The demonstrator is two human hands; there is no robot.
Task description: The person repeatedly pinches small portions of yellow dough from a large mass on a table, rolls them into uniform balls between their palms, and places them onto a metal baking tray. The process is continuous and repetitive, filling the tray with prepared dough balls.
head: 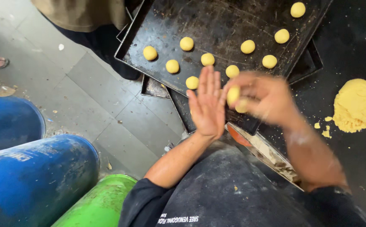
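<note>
Centre frame: left hand (207, 105) lying flat and released | blurred right hand (263, 97) grasping dough ball (233, 95) | baking tray (216, 25) lying above.

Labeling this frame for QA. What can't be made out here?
Head view:
- Right hand: motion-blurred; finger grip on the dough ball unclear.
- Tray: top cut by the frame edge, so ball count is partial.
- Lower trays: mostly covered by the top tray.
- Dough pile: right side cut by the edge.
</note>
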